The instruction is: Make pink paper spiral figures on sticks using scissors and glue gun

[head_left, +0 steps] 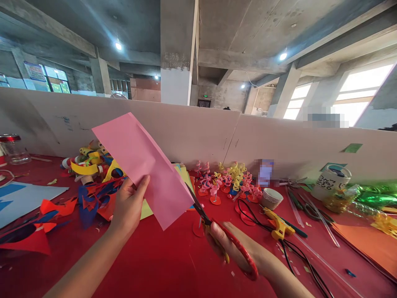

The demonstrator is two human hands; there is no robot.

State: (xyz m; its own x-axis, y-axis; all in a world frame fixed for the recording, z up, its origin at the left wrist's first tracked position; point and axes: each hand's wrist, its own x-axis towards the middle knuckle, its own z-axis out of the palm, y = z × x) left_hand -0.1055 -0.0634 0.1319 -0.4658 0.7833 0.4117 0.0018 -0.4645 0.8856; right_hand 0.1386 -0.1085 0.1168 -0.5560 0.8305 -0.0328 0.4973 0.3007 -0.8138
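Observation:
A folded sheet of pink paper is pinched between the thumb and fingers of my left hand, raised above the red table and tilted. My right hand grips a pair of scissors with red handles, my fingers partly hidden behind them. The dark blades point up and left, meeting the paper's right edge near its lower corner. How far the blades have gone into the paper I cannot tell. Beyond the scissors stand several pink and yellow paper spirals on small round bases.
A yellow hot glue gun with a black cord lies right of my right hand, near a white paper cup. Coloured paper scraps pile up at left. Orange sheets lie at right. A pale partition borders the table's far side.

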